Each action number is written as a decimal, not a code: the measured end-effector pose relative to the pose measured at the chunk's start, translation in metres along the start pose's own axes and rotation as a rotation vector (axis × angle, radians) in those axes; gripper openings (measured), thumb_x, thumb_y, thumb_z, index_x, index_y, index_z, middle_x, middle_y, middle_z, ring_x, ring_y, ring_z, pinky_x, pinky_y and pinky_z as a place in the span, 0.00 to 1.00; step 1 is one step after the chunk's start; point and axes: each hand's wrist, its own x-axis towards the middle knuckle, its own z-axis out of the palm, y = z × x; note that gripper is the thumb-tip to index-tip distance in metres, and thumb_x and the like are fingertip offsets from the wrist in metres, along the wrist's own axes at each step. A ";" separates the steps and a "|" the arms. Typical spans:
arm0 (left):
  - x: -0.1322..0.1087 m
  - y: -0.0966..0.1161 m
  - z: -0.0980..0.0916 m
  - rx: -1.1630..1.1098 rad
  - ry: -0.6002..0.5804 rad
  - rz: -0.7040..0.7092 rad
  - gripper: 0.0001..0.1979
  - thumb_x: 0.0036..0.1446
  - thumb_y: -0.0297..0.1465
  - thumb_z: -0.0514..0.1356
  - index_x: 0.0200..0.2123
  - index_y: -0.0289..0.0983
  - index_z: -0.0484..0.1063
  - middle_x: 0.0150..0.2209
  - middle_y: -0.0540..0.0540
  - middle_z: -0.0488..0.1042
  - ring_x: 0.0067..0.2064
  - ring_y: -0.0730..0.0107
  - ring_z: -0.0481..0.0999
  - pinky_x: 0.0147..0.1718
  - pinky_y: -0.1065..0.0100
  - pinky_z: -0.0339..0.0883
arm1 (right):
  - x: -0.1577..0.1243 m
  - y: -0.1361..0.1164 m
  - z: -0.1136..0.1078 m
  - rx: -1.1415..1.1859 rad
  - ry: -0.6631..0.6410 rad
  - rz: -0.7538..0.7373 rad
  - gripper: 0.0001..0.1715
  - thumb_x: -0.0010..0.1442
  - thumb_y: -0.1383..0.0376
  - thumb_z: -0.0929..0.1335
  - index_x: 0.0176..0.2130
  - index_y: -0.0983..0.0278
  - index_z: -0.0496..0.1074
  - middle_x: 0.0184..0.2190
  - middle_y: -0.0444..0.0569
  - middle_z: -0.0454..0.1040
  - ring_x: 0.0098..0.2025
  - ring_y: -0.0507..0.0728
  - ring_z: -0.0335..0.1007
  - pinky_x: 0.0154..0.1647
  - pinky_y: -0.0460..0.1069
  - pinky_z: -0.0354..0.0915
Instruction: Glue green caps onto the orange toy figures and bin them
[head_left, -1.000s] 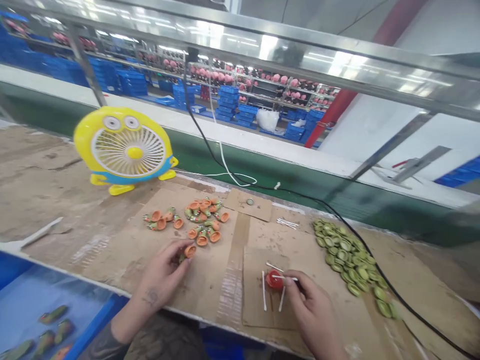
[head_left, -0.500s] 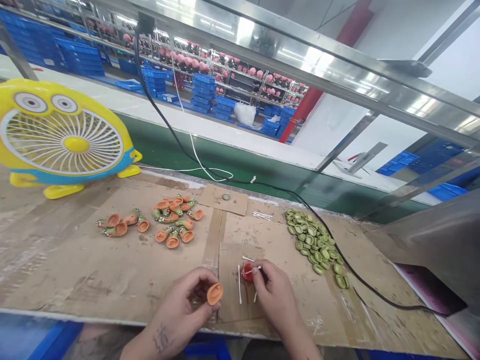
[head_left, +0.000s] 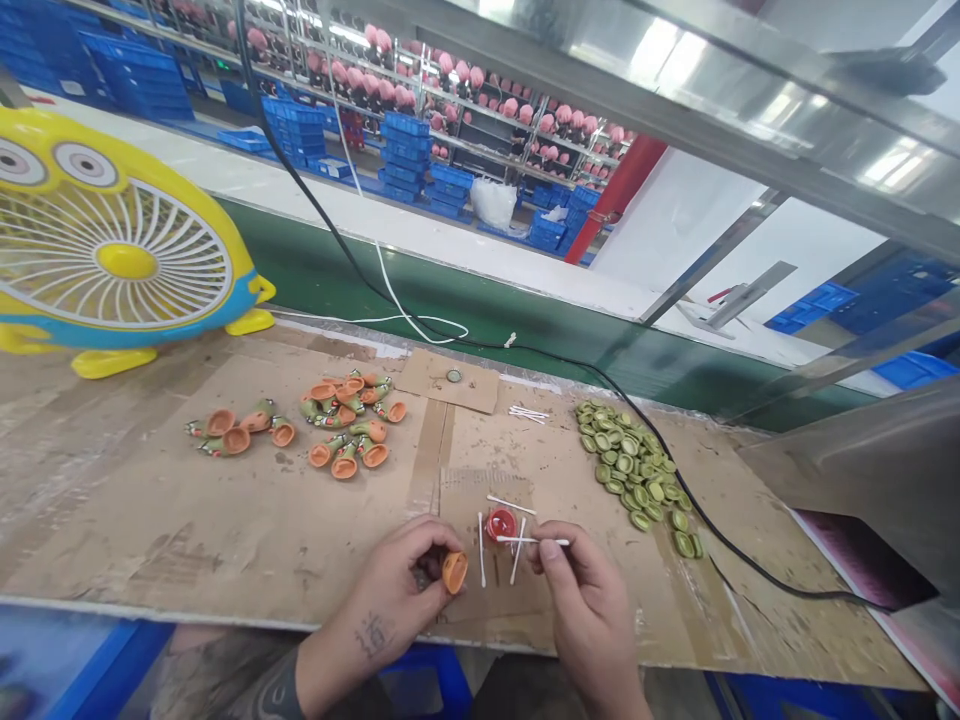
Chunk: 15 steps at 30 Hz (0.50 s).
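My left hand (head_left: 397, 595) is closed round a small orange cone-shaped piece (head_left: 454, 572), its open mouth turned toward the right. My right hand (head_left: 581, 590) pinches a white cotton swab (head_left: 525, 541) whose tip lies over a small red cap (head_left: 501, 523). Both hands are low at the front edge of a cardboard-covered bench (head_left: 225, 540). Two more swabs (head_left: 481, 562) lie beside the red cap. A cluster of orange cone pieces (head_left: 346, 420) sits farther back to the left.
A pile of green ring-shaped caps (head_left: 637, 475) lies at the right, with a black cable (head_left: 720, 540) running past it. A yellow fan (head_left: 112, 260) stands at the back left. Loose swabs (head_left: 527, 413) lie mid-bench. A grey metal box (head_left: 877, 490) is at the right.
My left hand picked an orange piece from the cluster and carried it right, close to the red cap. My right hand stayed at the cap with the swab. The view shifted right.
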 end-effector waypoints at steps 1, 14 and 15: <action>0.000 0.000 0.000 0.002 0.000 0.009 0.07 0.52 0.23 0.62 0.36 0.38 0.75 0.36 0.47 0.74 0.34 0.69 0.73 0.34 0.70 0.68 | -0.003 -0.004 0.002 0.058 -0.002 0.008 0.15 0.70 0.55 0.67 0.39 0.61 0.76 0.28 0.46 0.76 0.31 0.54 0.74 0.33 0.45 0.70; 0.000 0.007 -0.003 0.019 0.021 0.077 0.06 0.54 0.23 0.62 0.35 0.37 0.75 0.36 0.46 0.75 0.38 0.67 0.75 0.35 0.69 0.68 | -0.016 -0.005 0.021 0.138 -0.246 0.127 0.17 0.71 0.53 0.65 0.38 0.62 0.74 0.28 0.46 0.74 0.32 0.54 0.71 0.34 0.45 0.67; -0.001 0.008 -0.003 0.019 0.018 0.078 0.05 0.54 0.23 0.63 0.34 0.37 0.75 0.36 0.46 0.75 0.37 0.67 0.75 0.35 0.69 0.68 | -0.016 -0.003 0.021 0.125 -0.249 0.125 0.17 0.71 0.53 0.65 0.38 0.62 0.74 0.29 0.46 0.74 0.32 0.54 0.71 0.34 0.45 0.66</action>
